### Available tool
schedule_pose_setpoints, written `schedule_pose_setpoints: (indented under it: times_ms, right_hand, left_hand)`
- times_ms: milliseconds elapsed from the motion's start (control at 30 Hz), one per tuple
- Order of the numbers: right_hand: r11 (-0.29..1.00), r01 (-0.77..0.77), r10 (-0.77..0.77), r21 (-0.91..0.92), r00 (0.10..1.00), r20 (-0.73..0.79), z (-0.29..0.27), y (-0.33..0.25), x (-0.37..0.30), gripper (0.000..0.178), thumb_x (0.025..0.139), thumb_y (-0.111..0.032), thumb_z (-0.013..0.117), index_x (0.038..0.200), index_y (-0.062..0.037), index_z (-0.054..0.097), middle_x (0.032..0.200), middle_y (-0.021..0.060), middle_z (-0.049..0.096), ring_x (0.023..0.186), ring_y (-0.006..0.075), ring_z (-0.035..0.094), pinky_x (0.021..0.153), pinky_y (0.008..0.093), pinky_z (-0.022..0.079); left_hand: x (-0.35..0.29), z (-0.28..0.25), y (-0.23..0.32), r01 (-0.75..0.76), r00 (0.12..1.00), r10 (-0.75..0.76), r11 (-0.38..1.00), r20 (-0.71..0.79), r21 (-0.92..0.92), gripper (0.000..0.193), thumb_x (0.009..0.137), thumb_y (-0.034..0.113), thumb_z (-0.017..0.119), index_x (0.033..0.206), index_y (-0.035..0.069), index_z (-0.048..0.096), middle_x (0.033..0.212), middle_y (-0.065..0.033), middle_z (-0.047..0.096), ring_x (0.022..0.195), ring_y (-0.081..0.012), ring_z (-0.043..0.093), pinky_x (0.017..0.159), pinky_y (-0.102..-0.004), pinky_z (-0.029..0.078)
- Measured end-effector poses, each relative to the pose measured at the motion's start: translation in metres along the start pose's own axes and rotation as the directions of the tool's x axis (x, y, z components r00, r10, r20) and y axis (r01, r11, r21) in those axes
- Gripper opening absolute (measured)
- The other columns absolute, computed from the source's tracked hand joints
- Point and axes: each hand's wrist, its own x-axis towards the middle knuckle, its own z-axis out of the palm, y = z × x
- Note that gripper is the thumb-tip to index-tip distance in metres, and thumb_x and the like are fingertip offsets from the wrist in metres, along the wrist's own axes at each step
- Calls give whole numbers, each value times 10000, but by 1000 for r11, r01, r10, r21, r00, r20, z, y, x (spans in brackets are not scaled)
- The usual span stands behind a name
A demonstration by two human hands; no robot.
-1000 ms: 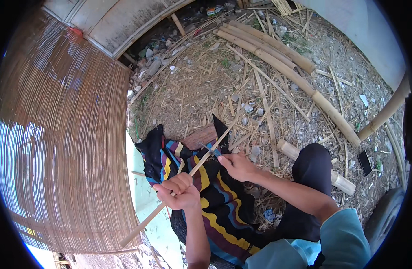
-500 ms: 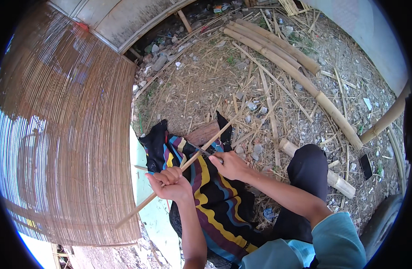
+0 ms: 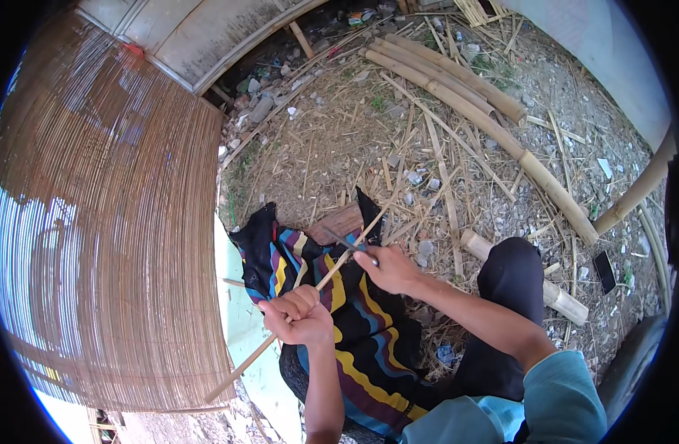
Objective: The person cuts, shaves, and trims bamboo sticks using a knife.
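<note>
A long thin bamboo strip [image 3: 243, 368] slants from lower left to upper right across my lap. My left hand [image 3: 301, 317] is closed around it near the middle. Farther up the strip, my right hand [image 3: 390, 268] grips a knife [image 3: 342, 239] whose dark blade lies across the strip, touching it or nearly so. The handle is mostly hidden in my fingers. Beneath lies a striped cloth [image 3: 369, 348] in black, yellow, blue and maroon, draped over my lap. A reddish-brown wood block [image 3: 338, 222] rests at the cloth's far edge.
A slatted bamboo screen [image 3: 125, 244] fills the left side. Thick bamboo poles [image 3: 465, 103] lie at the far right, and a short bamboo piece [image 3: 565, 302] is by my knee. A dark phone [image 3: 604, 272] lies on the ground at right. Bamboo scraps and stones litter the dirt.
My left hand and the strip have shifted right and slightly down, toward me. My right hand with the knife has moved slightly right, and the blade now points more steeply away.
</note>
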Motion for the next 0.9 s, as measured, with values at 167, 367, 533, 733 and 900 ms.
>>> schedule_pose_setpoints:
  times_ms: [167, 367, 533, 733, 900]
  right_hand:
    - [998, -64, 63, -6, 988, -144, -2, 46, 24, 623, 902, -518, 365, 883, 41, 640, 675, 274, 594, 743, 429, 608, 704, 470, 478]
    - [998, 64, -64, -11, 998, 0, 5, 28, 2, 637, 905, -524, 354, 961, 50, 623, 750, 284, 608, 819, 441, 600, 798, 473, 456]
    - [991, -134, 134, 5, 991, -26, -12, 44, 21, 642, 909, -525, 336, 962, 44, 630, 788, 281, 616, 848, 437, 600, 799, 460, 458]
    - [999, -43, 40, 30, 996, 83, -1, 20, 6, 672, 904, -552, 330, 948, 45, 635, 744, 285, 607, 816, 450, 597, 807, 462, 453]
    - [971, -239, 240, -24, 971, 23, -11, 46, 33, 709, 895, -585, 315, 867, 41, 645, 717, 260, 615, 799, 417, 612, 772, 454, 465]
  left_hand:
    - [-4, 5, -5, 10, 999, -13, 998, -50, -61, 525, 993, 360, 232, 521, 134, 261, 413, 16, 202, 378, -100, 138, 393, -251, 154]
    - [0, 0, -3, -23, 1000, 23, 1000, 7, -3, 513, 995, 350, 233, 528, 137, 253, 420, 22, 194, 368, -96, 146, 391, -253, 143]
    - [6, 2, -5, -22, 997, 16, 996, -76, -88, 498, 989, 331, 253, 536, 124, 261, 408, 11, 199, 355, -102, 129, 378, -258, 150]
    - [9, -8, -6, -44, 999, 44, 999, -22, -2, 496, 988, 340, 256, 538, 131, 255, 411, 18, 189, 359, -102, 123, 380, -261, 142]
    - [24, -14, -3, 2, 988, -13, 998, -156, -69, 523, 992, 357, 251, 514, 145, 227, 418, 24, 182, 373, -102, 125, 389, -260, 143]
